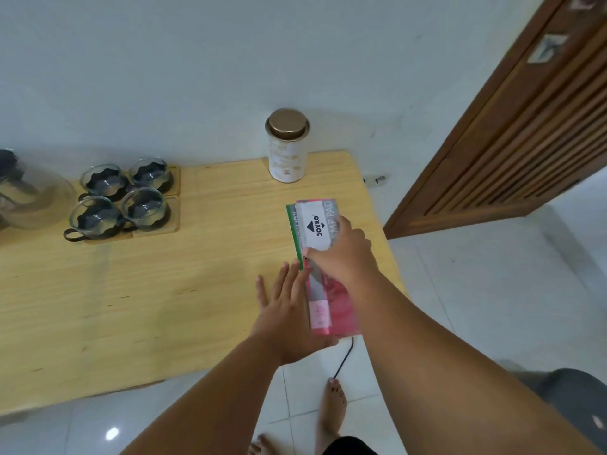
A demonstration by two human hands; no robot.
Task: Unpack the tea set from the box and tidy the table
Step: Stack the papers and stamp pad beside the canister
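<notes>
I see the right hand (341, 254) gripping a white Joyko box (317, 229) atop a pink packet (331, 303); left hand (285, 307), fingers spread flat, touches the packet's left edge.

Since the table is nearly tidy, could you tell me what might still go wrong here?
The stack of booklets sits by the table's near right corner; a push from the right hand or left hand could slide it off. A black cord hangs by the bare foot and could snag. The glass cups look safely away.
</notes>
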